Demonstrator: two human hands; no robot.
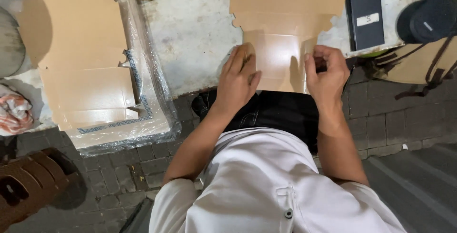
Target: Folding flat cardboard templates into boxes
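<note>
Leftmost, at nine o'clock, a stack of flat cardboard blanks (85, 66) is seen in clear plastic wrap (147, 85) on the grey stone tabletop (195, 33). Toward the centre, the left hand (239, 78) is laid flat, fingers together, on the near-left edge of a flat cardboard box blank (281, 28), which is spread at twelve o'clock. The right hand (327, 73) is curled, its fingers pinching the blank's near-right flap. A clean fold is best had if the panel is pressed firmly while the flap is bent along its score. At two o'clock a dark rectangular box (365, 16) is set.
</note>
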